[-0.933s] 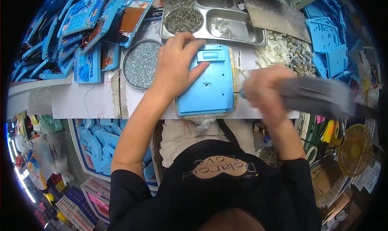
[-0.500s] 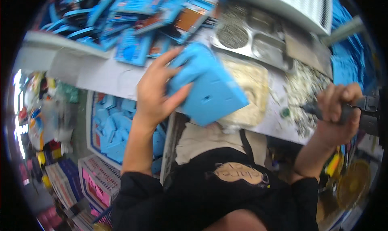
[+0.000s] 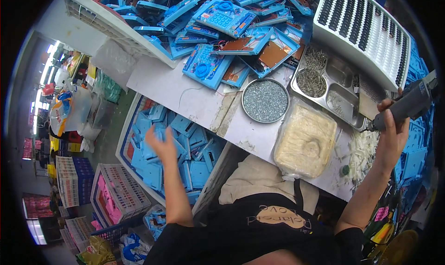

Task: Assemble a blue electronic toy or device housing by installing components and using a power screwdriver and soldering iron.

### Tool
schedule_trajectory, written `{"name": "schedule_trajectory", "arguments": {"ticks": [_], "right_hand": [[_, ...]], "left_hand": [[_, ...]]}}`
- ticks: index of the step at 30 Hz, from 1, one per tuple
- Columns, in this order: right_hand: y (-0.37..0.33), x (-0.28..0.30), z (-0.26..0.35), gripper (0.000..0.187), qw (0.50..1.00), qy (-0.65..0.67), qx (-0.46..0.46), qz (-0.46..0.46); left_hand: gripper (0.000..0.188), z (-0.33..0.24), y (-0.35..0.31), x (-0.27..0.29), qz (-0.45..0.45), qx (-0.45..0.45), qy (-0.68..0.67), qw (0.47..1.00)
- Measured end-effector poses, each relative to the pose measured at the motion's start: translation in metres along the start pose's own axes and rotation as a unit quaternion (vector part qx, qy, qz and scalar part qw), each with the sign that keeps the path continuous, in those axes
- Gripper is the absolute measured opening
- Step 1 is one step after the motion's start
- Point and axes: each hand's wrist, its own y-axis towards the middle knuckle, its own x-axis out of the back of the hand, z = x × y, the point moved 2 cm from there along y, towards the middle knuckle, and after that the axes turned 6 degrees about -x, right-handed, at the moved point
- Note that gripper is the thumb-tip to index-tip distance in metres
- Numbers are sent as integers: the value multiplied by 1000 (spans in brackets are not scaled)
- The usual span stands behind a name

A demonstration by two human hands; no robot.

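My left hand (image 3: 162, 144) hovers over the crate (image 3: 124, 134) of blue plastic casings (image 3: 197, 140) at the table's left side. Its fingers are apart and slightly blurred, with nothing in them that I can see. On the far right my right hand (image 3: 391, 130) is wrapped round a dark grey electric screwdriver (image 3: 403, 108), held up above a heap of small white plastic pieces (image 3: 364, 156). A cream slab in clear plastic (image 3: 306, 140) lies on the table in front of me. Beside it stands a round dish of small silvery screws (image 3: 265, 100).
Blue assembled casings with brown circuit boards (image 3: 278, 52) pile up at the back. A steel compartment tray (image 3: 324, 91) with small metal parts stands near a white rack (image 3: 366, 24) of black pieces. Lower left, a crate (image 3: 123, 191) holds pink parts.
My left hand has let go of the blue casing and moved down-left to the crate. The round dish of screws now shows. My right hand still grips the screwdriver; the whole view has shifted.
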Motion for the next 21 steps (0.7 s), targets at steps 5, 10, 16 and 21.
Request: {"name": "schedule_trajectory", "arguments": {"ticks": [5, 10, 16, 21], "right_hand": [[-24, -9, 6, 72, 979, -145, 82, -118], [-71, 11, 2, 57, 984, -117, 67, -115], [-90, -11, -42, 21, 978, 75, -183, 60], [-71, -107, -60, 85, 773, 432, -411, 216]], "left_hand": [[44, -261, 69, -88, 71, -189, -352, 914], [21, -296, 117, -126, 39, -230, -262, 937], [17, -299, 85, -66, 130, -47, -465, 875], [22, -301, 19, -13, 163, -242, -511, 808]]}}
